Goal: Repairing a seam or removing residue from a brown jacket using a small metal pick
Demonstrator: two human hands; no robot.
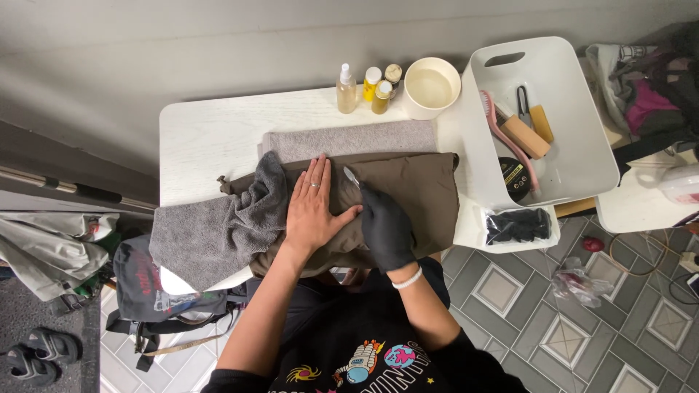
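Big white table [211, 135] against a grey wall, with grey tiled floor on the near right. Brown garment [415, 193] spread flat across the middle of the table, its near edge hanging toward the body. Grey towel [211, 233] bunched on the left, lying over the garment's left end and drooping off the near edge of the table. Another flat grey cloth [349, 138] under the garment, poking out on the far side. White plastic tub [575, 160] to the right, with a pink brush [506, 135], a wooden brush [526, 136] and a round black tin [515, 178] inside. Small white tray [470, 225] near the tub, full of black stuff. Cream bowl [432, 87] at the far edge, with pale liquid in it. Clear spray bottle [346, 89] and small yellow bottles [377, 89] just left of the bowl.

Left hand [312, 207], bare, pressed flat on the garment, fingers out straight and a little apart, ring on one finger. Right hand [386, 225] in a black glove, just beside the left, fingers pinched tight on a small silver tool [352, 175], tip touching the brown cloth. White band on the right wrist.
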